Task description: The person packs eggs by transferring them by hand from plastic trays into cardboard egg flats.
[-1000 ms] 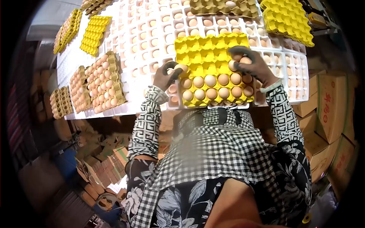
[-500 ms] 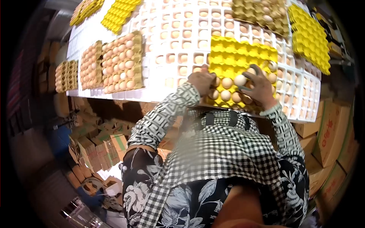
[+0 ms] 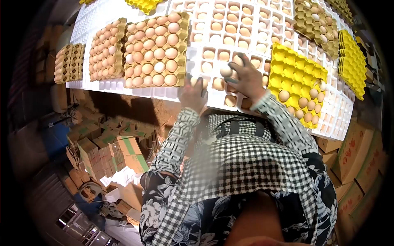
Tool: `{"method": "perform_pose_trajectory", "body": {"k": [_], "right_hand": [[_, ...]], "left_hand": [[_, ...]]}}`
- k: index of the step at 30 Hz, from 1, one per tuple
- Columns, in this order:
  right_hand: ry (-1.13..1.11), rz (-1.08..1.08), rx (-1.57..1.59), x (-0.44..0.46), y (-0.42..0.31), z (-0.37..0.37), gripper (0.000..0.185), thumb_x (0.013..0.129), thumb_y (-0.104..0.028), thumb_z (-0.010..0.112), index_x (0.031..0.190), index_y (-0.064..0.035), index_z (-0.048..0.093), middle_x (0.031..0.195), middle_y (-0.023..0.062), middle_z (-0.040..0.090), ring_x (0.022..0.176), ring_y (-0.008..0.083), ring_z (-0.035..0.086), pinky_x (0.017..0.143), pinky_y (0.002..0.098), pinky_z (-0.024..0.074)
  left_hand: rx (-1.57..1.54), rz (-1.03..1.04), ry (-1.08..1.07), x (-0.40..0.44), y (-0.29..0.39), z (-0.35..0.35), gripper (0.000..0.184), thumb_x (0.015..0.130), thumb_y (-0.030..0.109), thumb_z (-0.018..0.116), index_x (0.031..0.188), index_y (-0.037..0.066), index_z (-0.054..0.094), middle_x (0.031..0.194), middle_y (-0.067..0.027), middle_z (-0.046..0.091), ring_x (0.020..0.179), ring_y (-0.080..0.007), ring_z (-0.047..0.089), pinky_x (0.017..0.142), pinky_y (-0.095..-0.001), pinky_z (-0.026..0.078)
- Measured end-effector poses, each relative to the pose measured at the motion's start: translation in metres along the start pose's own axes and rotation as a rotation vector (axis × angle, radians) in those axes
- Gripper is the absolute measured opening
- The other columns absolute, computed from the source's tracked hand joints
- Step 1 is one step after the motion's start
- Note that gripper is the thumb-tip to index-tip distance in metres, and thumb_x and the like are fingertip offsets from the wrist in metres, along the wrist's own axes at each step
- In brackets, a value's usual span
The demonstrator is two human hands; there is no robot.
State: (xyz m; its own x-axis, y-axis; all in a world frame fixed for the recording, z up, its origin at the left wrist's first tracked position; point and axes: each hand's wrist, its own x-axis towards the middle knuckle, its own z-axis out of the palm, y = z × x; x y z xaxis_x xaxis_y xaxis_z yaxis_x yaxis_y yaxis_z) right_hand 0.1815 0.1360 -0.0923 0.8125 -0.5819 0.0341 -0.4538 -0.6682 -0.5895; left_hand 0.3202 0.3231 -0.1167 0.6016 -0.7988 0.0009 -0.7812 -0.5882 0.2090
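My right hand (image 3: pixel 249 80) is over a white egg tray (image 3: pixel 213 98), its fingers curled around eggs. A pale egg (image 3: pixel 225 70) shows at its fingertips, with a browner egg (image 3: pixel 237 60) by the index finger. To its left, my left hand (image 3: pixel 193 95) is at the tray's left edge, slightly blurred, with its fingers around eggs (image 3: pixel 194 81). Other brown eggs (image 3: pixel 218 84) sit in the tray's cups around my right hand. Right of it lies a yellow egg tray (image 3: pixel 296 67), with several eggs in its lower cups and bare cups above.
Brown pulp trays (image 3: pixel 156 51) full of eggs stand to the left. Another pulp tray (image 3: pixel 312 24) and stacked yellow trays (image 3: pixel 352 63) are at the right. Flattened cardboard boxes (image 3: pixel 100 149) lie on the floor at lower left; printed cartons (image 3: pixel 349 158) stand at lower right.
Both hands have moved left, away from the yellow tray, with eggs in them. Fewer eggs remain in the yellow tray. The camera view has shifted.
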Motion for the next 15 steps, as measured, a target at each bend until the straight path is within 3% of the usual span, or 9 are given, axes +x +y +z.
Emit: {"method": "perform_pose_trajectory", "body": {"k": [2,4,5,7,9,10,13,15], "right_hand": [[-0.108,0.036,-0.144,0.015,-0.014,0.017,0.042,0.075,-0.027,0.077,0.113,-0.017,0.063,0.137,0.019,0.046,0.103,0.0324,0.064,0.081,0.0416,0.0549],[-0.191,0.12,-0.179,0.015,-0.019,0.027,0.037,0.078,-0.026,0.074,0.112,-0.0166,0.063,0.137,0.0193,0.045,0.102,0.0331,0.064,0.08,0.0422,0.0549],[-0.052,0.023,-0.059,0.004,-0.014,0.035,0.034,0.079,-0.024,0.072,0.112,-0.0174,0.064,0.135,0.0184,0.047,0.099,0.0329,0.065,0.08,0.0419,0.055],[-0.348,0.09,0.258,-0.009,-0.045,0.011,0.033,0.08,-0.022,0.071,0.112,-0.0175,0.066,0.134,0.0165,0.05,0.098,0.0324,0.066,0.082,0.0417,0.0548],[-0.437,-0.11,0.34,-0.025,-0.055,0.026,0.035,0.079,-0.021,0.07,0.114,-0.0175,0.067,0.132,0.015,0.052,0.098,0.0315,0.065,0.083,0.0413,0.0546],[-0.546,-0.117,0.464,-0.027,-0.058,0.037,0.038,0.079,-0.021,0.07,0.116,-0.0178,0.067,0.133,0.0151,0.051,0.098,0.0317,0.065,0.085,0.0411,0.0543],[-0.444,-0.431,0.209,-0.021,-0.064,0.08,0.038,0.083,-0.024,0.069,0.12,-0.0201,0.065,0.135,0.0158,0.049,0.098,0.0326,0.064,0.08,0.0419,0.0535],[-0.394,-0.404,0.072,-0.019,-0.069,0.087,0.043,0.082,-0.032,0.07,0.123,-0.0189,0.061,0.134,0.0155,0.05,0.104,0.0321,0.06,0.08,0.0419,0.0508]], "left_hand": [[0.047,-0.034,-0.094,0.007,-0.004,0.007,0.048,0.075,0.023,0.078,0.121,0.018,0.064,0.133,-0.0216,0.049,0.096,-0.0349,0.063,0.084,-0.0423,0.054],[-0.231,0.018,-0.021,-0.002,-0.017,-0.001,0.046,0.077,0.018,0.076,0.121,0.017,0.065,0.132,-0.0195,0.05,0.098,-0.0341,0.062,0.084,-0.042,0.054],[-0.372,0.033,0.025,-0.009,-0.021,-0.008,0.045,0.077,0.015,0.075,0.121,0.017,0.065,0.132,-0.0184,0.05,0.099,-0.0337,0.062,0.084,-0.0419,0.054],[-0.65,-0.01,-0.056,-0.03,-0.029,-0.023,0.044,0.078,0.006,0.073,0.121,0.012,0.065,0.131,-0.0173,0.051,0.107,-0.029,0.061,0.084,-0.0375,0.054],[-0.704,0.077,0.047,-0.045,-0.049,-0.025,0.044,0.078,0.008,0.07,0.122,0.011,0.064,0.127,-0.017,0.054,0.105,-0.0289,0.062,0.087,-0.0359,0.053],[-0.968,-0.165,-0.051,-0.057,-0.05,-0.034,0.042,0.079,0.007,0.068,0.121,0.004,0.063,0.126,-0.0169,0.056,0.107,-0.0275,0.061,0.09,-0.0348,0.05],[-0.972,-0.253,0.116,-0.066,-0.075,-0.021,0.041,0.08,0.006,0.066,0.121,0.003,0.062,0.127,-0.0185,0.055,0.11,-0.0283,0.06,0.094,-0.0352,0.048],[-0.848,-0.203,0.056,-0.055,-0.082,-0.023,0.044,0.08,0.012,0.069,0.123,0.003,0.061,0.128,-0.0216,0.052,0.113,-0.0341,0.057,0.095,-0.0393,0.048]]}}
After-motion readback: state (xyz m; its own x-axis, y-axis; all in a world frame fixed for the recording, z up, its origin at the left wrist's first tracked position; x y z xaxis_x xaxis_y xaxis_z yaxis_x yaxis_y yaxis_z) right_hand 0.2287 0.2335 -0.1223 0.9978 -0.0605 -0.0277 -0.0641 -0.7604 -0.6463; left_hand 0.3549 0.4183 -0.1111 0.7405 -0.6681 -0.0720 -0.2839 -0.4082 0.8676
